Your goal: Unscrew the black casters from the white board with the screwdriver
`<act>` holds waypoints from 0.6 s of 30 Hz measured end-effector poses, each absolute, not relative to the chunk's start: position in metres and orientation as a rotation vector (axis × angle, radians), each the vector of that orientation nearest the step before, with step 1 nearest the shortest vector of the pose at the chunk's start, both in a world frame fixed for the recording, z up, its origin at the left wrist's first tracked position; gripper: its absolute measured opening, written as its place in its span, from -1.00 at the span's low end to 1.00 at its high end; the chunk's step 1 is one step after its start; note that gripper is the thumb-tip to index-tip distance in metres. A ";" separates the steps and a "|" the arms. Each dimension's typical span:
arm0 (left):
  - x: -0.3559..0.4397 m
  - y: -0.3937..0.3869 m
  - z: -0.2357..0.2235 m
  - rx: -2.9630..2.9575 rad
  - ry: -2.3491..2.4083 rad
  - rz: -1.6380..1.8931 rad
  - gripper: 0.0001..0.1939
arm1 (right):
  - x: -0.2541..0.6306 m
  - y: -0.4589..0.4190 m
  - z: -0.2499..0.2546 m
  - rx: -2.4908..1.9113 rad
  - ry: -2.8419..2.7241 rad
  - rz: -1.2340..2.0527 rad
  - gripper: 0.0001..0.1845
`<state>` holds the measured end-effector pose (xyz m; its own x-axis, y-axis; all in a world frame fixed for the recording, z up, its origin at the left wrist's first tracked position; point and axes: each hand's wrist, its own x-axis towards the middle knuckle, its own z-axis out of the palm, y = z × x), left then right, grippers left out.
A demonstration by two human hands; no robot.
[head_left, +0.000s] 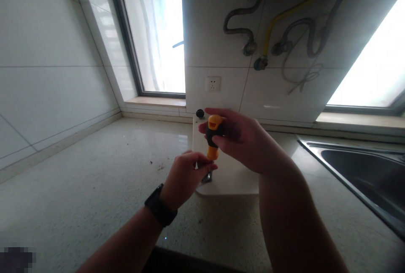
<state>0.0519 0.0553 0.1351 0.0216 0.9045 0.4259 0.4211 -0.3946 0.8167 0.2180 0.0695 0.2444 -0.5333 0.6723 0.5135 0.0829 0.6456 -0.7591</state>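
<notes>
My right hand point(237, 136) is wrapped round the yellow-and-black handle of a screwdriver point(214, 124), which stands roughly upright with its shaft end down. Just below the handle, my left hand point(191, 171) is closed in a pinch at the screwdriver's shaft, which the fingers mostly hide. Under those fingertips a small metal fitting point(207, 177) lies at the near left corner of a white panel point(234, 184) with rounded corners. The screwdriver's tip is out of sight. A round black part point(200, 114) sits at the panel's far left corner.
The panel rests on a speckled stone countertop point(110, 171). To the right is a steel sink point(316, 148). A power socket point(213, 84) and bent hoses point(268, 32) with valves are on the tiled wall behind. A window point(155, 32) stands at the back left.
</notes>
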 end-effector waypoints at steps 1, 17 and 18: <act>0.052 0.056 0.134 1.823 1.333 1.359 -0.87 | 0.216 0.070 0.243 -0.626 -2.006 0.808 -0.47; 0.051 0.052 0.138 1.875 1.315 1.355 -0.86 | 0.218 0.076 0.245 -0.717 -1.770 0.885 -0.58; 0.051 0.051 0.138 1.884 1.273 1.347 -0.83 | 0.219 0.076 0.246 -0.698 -1.801 0.901 -0.60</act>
